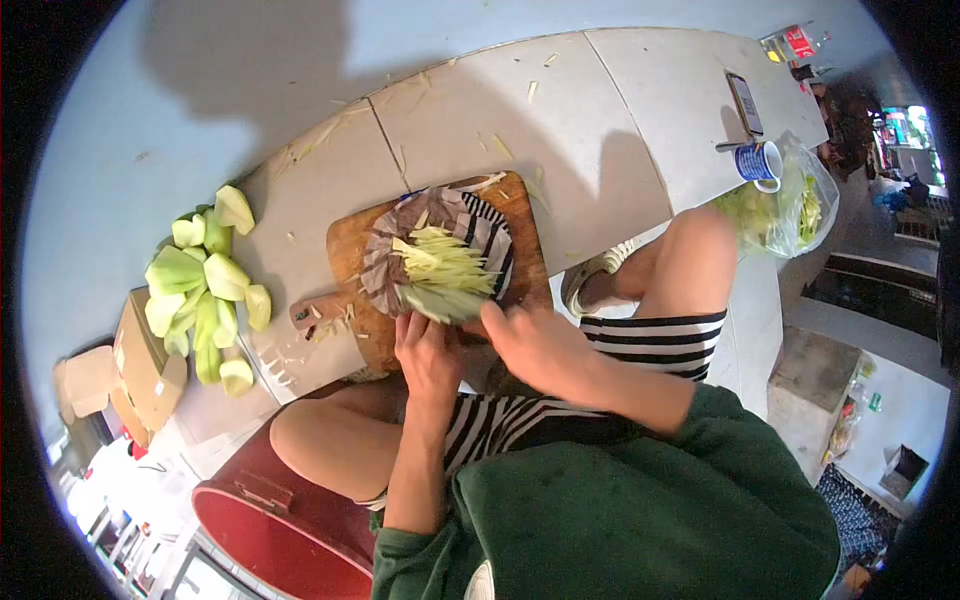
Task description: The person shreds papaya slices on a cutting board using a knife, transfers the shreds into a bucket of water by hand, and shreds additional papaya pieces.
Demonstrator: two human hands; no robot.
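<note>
My right hand (540,348) is closed around the handle end of what looks like a knife (442,304). Its broad blade is smeared by motion and points left over the near edge of a heap of pale green strips (447,260). Close to the blade, my left hand (430,352) has its fingers bent and pressed together; what they hold is hidden. Beneath the strips lies a round, striped, cloth-like thing (380,272), on a wooden cutting board (345,243) with a handle at its left.
Peeled pale green fruit pieces (208,275) are piled left, beside a cardboard box (150,365). A blue-and-white cup (757,162), a phone (744,103) and a plastic bag (790,205) of green strips stand right. A red bin (265,525) is at lower left. Scraps dot the tiles.
</note>
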